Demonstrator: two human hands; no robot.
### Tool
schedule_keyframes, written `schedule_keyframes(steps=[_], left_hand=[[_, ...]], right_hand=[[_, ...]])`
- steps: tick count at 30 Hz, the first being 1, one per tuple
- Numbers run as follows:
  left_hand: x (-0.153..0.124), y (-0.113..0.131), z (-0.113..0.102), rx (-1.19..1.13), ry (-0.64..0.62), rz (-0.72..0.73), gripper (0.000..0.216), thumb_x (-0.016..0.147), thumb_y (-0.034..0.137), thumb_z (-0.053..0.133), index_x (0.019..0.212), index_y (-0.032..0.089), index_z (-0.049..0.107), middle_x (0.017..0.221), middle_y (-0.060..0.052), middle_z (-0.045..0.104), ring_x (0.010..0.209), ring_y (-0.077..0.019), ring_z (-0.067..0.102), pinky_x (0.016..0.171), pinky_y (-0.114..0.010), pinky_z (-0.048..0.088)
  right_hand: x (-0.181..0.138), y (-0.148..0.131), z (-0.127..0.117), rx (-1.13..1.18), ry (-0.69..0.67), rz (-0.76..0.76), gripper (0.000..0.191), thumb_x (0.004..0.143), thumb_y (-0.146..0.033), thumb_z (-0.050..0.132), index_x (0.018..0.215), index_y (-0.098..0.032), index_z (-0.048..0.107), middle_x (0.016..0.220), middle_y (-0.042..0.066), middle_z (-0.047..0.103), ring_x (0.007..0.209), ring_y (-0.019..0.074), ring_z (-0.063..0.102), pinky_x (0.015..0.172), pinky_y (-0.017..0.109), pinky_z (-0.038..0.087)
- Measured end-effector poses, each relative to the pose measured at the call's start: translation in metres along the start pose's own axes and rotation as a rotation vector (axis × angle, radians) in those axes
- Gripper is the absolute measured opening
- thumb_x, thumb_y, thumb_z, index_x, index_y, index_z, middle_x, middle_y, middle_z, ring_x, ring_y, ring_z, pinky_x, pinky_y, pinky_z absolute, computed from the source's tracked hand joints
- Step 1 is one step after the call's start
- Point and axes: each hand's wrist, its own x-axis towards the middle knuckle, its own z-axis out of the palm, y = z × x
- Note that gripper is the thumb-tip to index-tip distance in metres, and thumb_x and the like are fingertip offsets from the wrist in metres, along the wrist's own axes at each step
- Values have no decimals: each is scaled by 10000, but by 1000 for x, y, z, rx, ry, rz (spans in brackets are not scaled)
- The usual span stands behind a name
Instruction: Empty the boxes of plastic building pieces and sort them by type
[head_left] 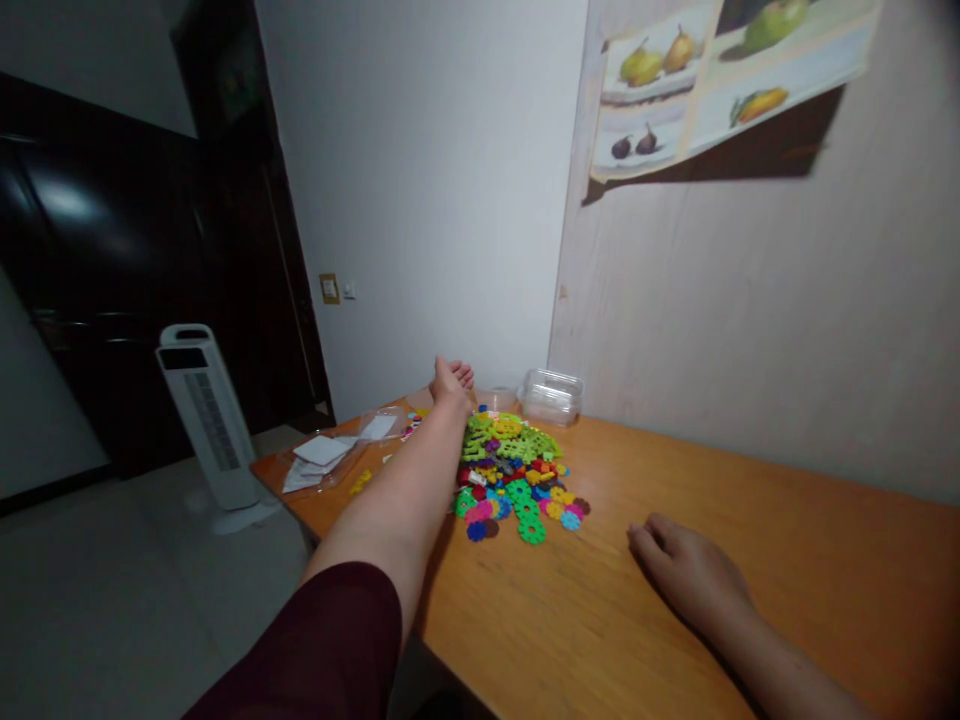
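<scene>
My left hand (451, 379) is stretched far out over the back of the table, its fingers extended and apart from the thumb, with nothing seen in it. Beneath and beside it is a heap of colourful plastic pieces. Yellow-green linking pieces (525, 440) lie on top at the back, and green notched discs (528, 512) lie at the front. Around these are pink, blue, yellow and brown discs (570, 510). My right hand (686, 570) rests on the table to the right of the heap, its fingers curled in, nothing visible in them.
A clear plastic box (552, 396) stands at the back against the wall. White papers in clear wrapping (322, 455) lie at the left corner of the wooden table (750, 480). A white tower fan (210, 420) stands on the floor to the left. Fruit paintings (675, 100) hang above.
</scene>
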Motion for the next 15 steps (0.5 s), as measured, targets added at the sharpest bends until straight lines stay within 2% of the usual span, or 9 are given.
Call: schedule_keyframes(steps=[4, 7, 9, 11, 13, 15], left_hand=[[-13, 14, 16, 10, -115, 18, 512, 998, 565, 360, 951, 146, 651, 954, -109, 722, 859, -163, 702, 799, -270, 505], [-22, 41, 1, 49, -188, 73, 520, 994, 580, 377, 947, 149, 663, 919, -97, 726, 817, -160, 697, 796, -280, 509], [-32, 58, -27, 133, -263, 150, 538, 984, 606, 382, 956, 151, 666, 925, -98, 728, 812, -160, 694, 791, -284, 513], [-47, 70, -67, 268, -281, 235, 575, 953, 661, 402, 976, 153, 670, 963, -109, 730, 848, -172, 695, 800, -291, 518], [-65, 73, -116, 499, -241, 336, 649, 895, 742, 431, 1028, 156, 677, 1042, -128, 731, 938, -219, 692, 850, -337, 525], [-84, 68, -165, 852, -242, 440, 695, 874, 774, 423, 1117, 177, 683, 1205, -136, 704, 1136, -276, 639, 997, -408, 480]], right_hand=[[1, 2, 0, 39, -11, -3, 443, 977, -551, 305, 754, -250, 540, 776, 53, 695, 768, 234, 659, 581, 293, 321], [0, 2, -2, 58, -31, -13, 455, 977, -560, 292, 747, -252, 537, 754, 48, 684, 747, 235, 650, 585, 301, 334], [-1, 2, -4, 55, -42, -11, 466, 974, -570, 285, 742, -254, 537, 756, 50, 683, 747, 242, 647, 584, 308, 342], [-1, 1, -6, 41, -52, -6, 477, 970, -582, 279, 745, -255, 544, 771, 60, 689, 763, 256, 652, 582, 316, 348], [-1, 0, -7, 27, -65, -13, 484, 967, -588, 275, 755, -255, 556, 796, 75, 698, 784, 273, 661, 584, 324, 354], [-1, -1, -6, 18, -80, -22, 487, 964, -588, 273, 761, -254, 563, 824, 90, 707, 809, 288, 669, 590, 331, 362]])
